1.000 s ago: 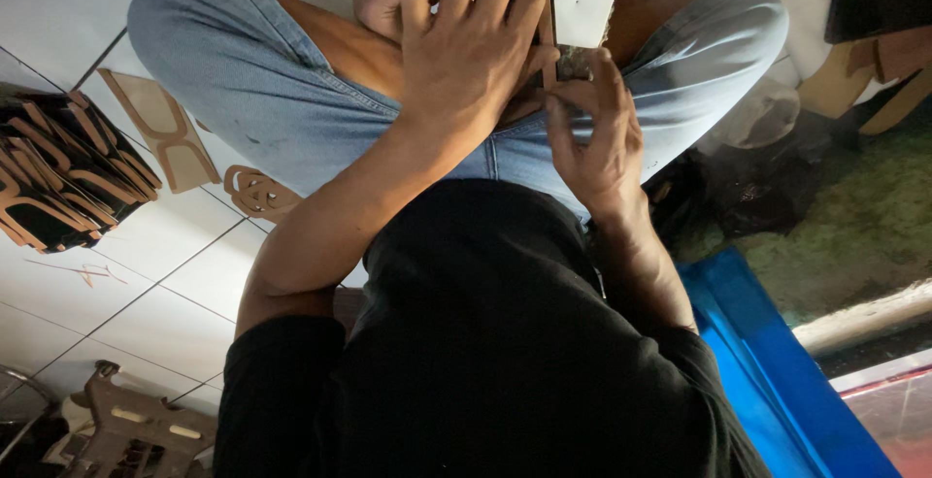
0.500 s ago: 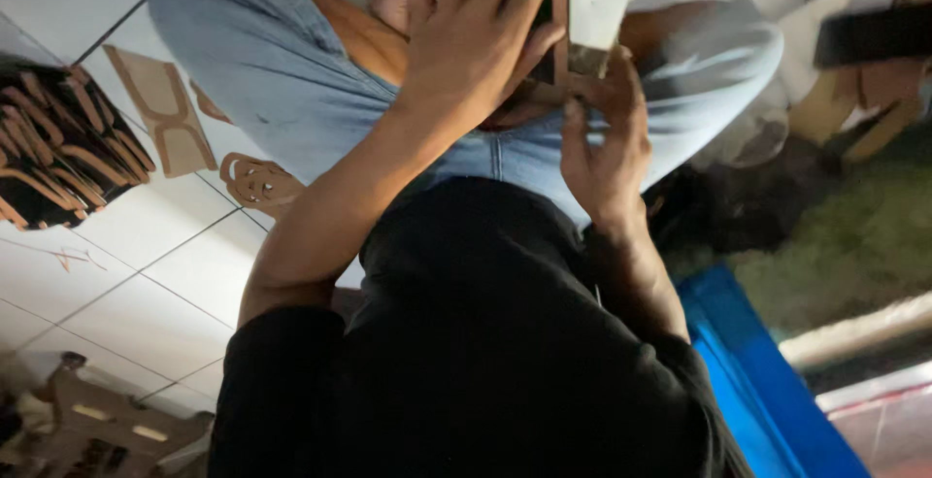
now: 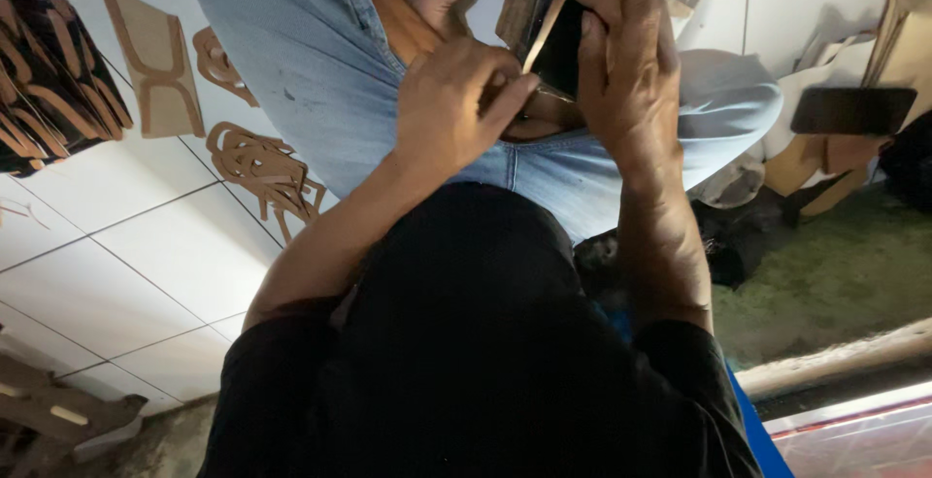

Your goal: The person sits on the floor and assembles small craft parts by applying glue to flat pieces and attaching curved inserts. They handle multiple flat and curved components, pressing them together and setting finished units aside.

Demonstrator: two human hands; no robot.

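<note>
Currently mid-threading: left hand [image 3: 451, 99] pinches tan strap [image 3: 544, 27], fingers closed on it; right hand [image 3: 626, 61] wraps dark sandal sole [image 3: 558, 51], grip closed, held above lap. Next move likely needs steady pull with sole braced. Around: strap cutouts [image 3: 257, 163] on tiled floor [image 3: 126, 264], stacked pieces [image 3: 49, 80] left, blue edge [image 3: 752, 420] right. Forearms hide lower sole.
</note>
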